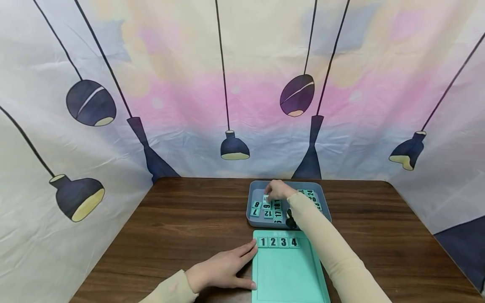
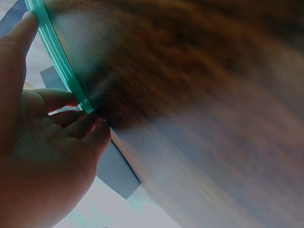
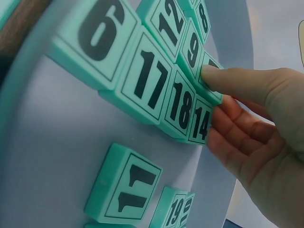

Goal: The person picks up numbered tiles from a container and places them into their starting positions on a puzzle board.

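In the head view, my left hand [image 1: 225, 267] rests against the left edge of the mint-green board [image 1: 289, 273], its fingers mostly extended. Number tiles 1 to 4 [image 1: 278, 242] sit in a row along the board's top. My right hand [image 1: 279, 190] reaches into the grey-blue tray [image 1: 261, 222] behind the board. In the right wrist view, its thumb and fingers pinch a number tile [image 3: 211, 97] beside tile 9 [image 3: 192, 50] and tile 14 [image 3: 201, 124]. The thumb covers most of that tile's numeral.
More loose tiles lie in the tray, among them tile 11 [image 3: 135, 187] and tile 17 [image 3: 146, 80], turned various ways. The brown wooden table [image 1: 182, 223] ends at a patterned cloth backdrop [image 1: 182, 92]. A small black object [image 1: 291, 219] is by my right wrist.
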`<state>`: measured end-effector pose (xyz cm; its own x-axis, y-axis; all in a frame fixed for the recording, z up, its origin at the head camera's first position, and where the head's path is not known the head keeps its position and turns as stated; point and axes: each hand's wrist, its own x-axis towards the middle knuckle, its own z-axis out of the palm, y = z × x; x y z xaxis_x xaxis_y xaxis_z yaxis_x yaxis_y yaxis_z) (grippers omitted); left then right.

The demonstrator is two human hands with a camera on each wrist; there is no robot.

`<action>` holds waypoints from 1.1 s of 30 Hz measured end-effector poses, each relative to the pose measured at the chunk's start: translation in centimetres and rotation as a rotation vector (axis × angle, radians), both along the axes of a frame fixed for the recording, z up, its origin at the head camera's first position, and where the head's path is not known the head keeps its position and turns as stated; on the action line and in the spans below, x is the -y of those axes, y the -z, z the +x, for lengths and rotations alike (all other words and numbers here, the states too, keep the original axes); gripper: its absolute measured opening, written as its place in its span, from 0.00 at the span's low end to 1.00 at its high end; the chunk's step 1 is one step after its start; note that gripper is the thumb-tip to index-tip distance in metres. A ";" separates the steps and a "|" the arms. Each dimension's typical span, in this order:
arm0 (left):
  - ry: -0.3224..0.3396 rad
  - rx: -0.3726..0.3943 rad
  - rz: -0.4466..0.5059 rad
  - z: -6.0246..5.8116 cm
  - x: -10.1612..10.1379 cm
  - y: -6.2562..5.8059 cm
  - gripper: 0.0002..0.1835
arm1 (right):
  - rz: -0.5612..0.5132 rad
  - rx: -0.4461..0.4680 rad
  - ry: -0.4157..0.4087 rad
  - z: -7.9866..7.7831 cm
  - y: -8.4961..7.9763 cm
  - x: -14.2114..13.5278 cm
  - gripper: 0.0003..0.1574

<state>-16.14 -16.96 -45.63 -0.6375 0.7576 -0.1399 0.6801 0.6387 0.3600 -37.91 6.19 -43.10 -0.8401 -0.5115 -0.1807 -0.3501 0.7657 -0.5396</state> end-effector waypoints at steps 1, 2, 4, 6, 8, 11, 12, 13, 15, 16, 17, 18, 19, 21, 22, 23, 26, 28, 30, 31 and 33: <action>-0.002 0.002 0.000 0.0 0.0 0.0 0.49 | -0.004 -0.003 0.002 0.0 0.1 0.0 0.14; -0.003 0.001 0.000 0.1 0.0 0.0 0.49 | -0.010 -0.011 0.002 0.0 0.1 -0.1 0.13; -0.006 0.002 -0.001 0.2 -0.1 0.0 0.49 | -0.027 -0.039 -0.012 0.0 0.0 -0.2 0.11; -0.006 0.000 -0.003 0.2 0.0 0.1 0.49 | -0.054 -0.071 -0.021 0.2 -0.2 -0.3 0.10; -0.006 0.000 -0.004 0.2 0.0 0.1 0.49 | -0.084 -0.100 -0.017 0.5 -0.7 -0.5 0.10; -0.004 0.000 -0.001 0.2 0.0 0.0 0.49 | -0.122 -0.125 0.007 0.9 -1.5 -1.1 0.10; -0.004 0.000 -0.001 0.2 0.0 0.0 0.49 | -0.131 -0.129 0.016 1.0 -1.8 -1.4 0.10; -0.004 -0.001 0.000 0.2 0.0 0.0 0.49 | -0.138 -0.130 0.026 1.1 -2.1 -1.7 0.10; -0.004 -0.001 -0.001 0.2 0.0 0.0 0.49 | -0.152 -0.137 0.030 1.3 -2.5 -2.4 0.10; -0.006 -0.003 -0.001 0.2 0.0 0.0 0.49 | -0.162 -0.132 0.033 1.4 -2.7 -2.8 0.10; -0.007 -0.008 -0.002 0.2 0.0 0.0 0.49 | -0.174 -0.128 0.035 1.6 -2.8 -3.2 0.10; -0.008 -0.011 -0.003 0.2 0.0 0.1 0.50 | -0.185 -0.123 0.040 1.7 -2.9 -3.6 0.10; -0.009 -0.011 -0.004 0.3 0.0 0.1 0.50 | -0.198 -0.116 0.043 1.8 -3.0 -4.0 0.10; -0.014 -0.012 -0.004 0.3 -0.1 0.2 0.50 | -0.221 -0.101 0.045 2.2 -3.0 -4.8 0.11; -0.015 -0.012 -0.003 0.2 -0.1 0.2 0.50 | -0.234 -0.089 0.050 2.4 -3.0 -5.2 0.10; -0.016 -0.011 -0.003 0.2 -0.1 0.2 0.50 | -0.237 -0.084 0.048 2.6 -3.0 -5.6 0.10; -0.017 0.000 -0.003 0.2 -0.2 0.2 0.49 | -0.251 -0.068 0.042 3.5 -2.9 -6.8 0.09; -0.019 0.005 -0.004 0.2 -0.2 0.1 0.49 | -0.257 -0.065 0.034 4.2 -2.9 -7.5 0.09; -0.023 0.007 -0.004 0.2 -0.2 0.1 0.49 | -0.267 -0.066 0.023 4.8 -2.9 -8.1 0.09; -0.025 0.006 -0.004 0.2 -0.2 0.1 0.49 | -0.271 -0.070 0.017 5.1 -2.9 -8.3 0.08; -0.028 0.001 -0.001 0.2 -0.2 0.1 0.49 | -0.274 -0.080 0.007 5.5 -3.0 -8.8 0.08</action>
<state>-15.93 -16.73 -45.69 -0.6580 0.7396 -0.1417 0.6617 0.6577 0.3601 -32.37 14.96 -40.12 -0.8496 -0.5265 0.0304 -0.3951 0.5973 -0.6979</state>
